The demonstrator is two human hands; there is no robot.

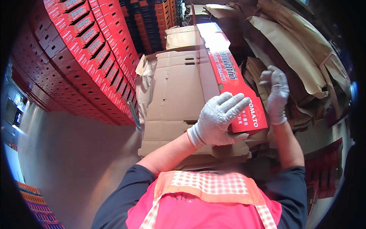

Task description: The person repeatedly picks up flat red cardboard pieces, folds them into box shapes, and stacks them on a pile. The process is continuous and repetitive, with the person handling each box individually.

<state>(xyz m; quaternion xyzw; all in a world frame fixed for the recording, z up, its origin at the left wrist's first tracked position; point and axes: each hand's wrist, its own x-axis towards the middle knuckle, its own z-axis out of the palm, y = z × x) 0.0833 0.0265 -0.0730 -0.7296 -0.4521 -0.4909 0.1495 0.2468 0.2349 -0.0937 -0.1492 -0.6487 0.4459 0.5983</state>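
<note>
In front of me a red-printed cardboard carton stands partly folded up, its long red side wall running away from me. My left hand, in a whitish knit glove, rests on the near corner of that carton. Its fingers are stretched out over the red panel, and the thumb lies by the bottom edge. To the right of the wall, my right hand is raised in a matching glove, apart from the carton. Its fingers are apart, a little bent and slightly blurred, with nothing seen in them. Flat brown cardboard spreads to the left of the wall.
Tall stacks of red cartons rise at the left, beside a grey floor. Dark and orange crates are piled at the back. Large brown paper sheets lie heaped at the right. More coloured crates stand at the lower left.
</note>
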